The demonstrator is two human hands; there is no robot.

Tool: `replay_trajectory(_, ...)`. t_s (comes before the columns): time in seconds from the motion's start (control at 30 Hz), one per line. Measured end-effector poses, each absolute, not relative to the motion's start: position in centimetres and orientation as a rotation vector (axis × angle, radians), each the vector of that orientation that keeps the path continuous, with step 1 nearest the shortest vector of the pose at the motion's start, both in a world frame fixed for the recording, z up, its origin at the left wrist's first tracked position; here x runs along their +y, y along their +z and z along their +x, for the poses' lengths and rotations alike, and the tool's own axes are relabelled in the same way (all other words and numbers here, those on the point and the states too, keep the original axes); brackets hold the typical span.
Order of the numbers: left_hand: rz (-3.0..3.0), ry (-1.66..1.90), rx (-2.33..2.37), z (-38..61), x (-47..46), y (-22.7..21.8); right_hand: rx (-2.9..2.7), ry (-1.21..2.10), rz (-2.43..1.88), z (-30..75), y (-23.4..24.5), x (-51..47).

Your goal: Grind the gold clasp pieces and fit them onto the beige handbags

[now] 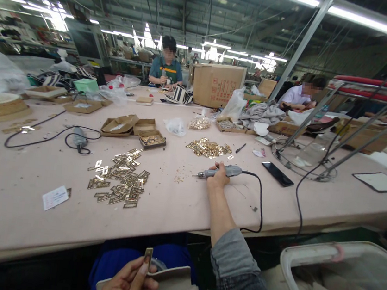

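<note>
My right hand [218, 176] is wrapped round a grey electric screwdriver [231, 171] low over the table, its tip pointing left at a scatter of tiny screws [178, 177]. Down in my lap, my left hand [131, 280] pinches a small gold metal plate [147, 256] between thumb and fingers. Beneath that hand lies a beige leather-like piece [173, 289]. Rectangular gold frames [123, 179] are heaped on the table left of the screwdriver. Behind the screwdriver sits a pile of smaller gold fittings [207, 148].
A small box of screws [152, 139], a black phone [277, 173] and a second screwdriver [80, 137] with a looped cord lie on the table. An upturned stool [324, 132] stands at right. A white bin [341, 255] is beside me. Two people sit across the table.
</note>
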State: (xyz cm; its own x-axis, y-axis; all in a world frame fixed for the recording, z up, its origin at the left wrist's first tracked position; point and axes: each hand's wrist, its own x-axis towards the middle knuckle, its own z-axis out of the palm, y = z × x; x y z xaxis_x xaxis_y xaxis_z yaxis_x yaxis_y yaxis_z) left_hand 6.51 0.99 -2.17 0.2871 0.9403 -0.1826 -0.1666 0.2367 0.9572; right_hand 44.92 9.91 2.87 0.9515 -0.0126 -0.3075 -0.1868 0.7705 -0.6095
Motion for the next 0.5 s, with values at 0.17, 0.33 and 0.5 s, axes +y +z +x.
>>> replay_trajectory(0.17, 1.031, 0.952, 0.959, 6.3, 0.9, -2.1, 0.317, 0.086, -0.681, 44.7, 3.2, 9.9)
replay_trajectory(0.33, 1.023, 0.969, 0.959, 6.6, 0.7, -2.0, 0.318, 0.077, -0.692, 44.6, 3.6, 9.4)
replay_trajectory(0.5, 1.038, 0.967, 0.982, 6.1, 0.9, -2.1, 0.33, 0.135, -0.72, 43.7, 4.3, 9.4)
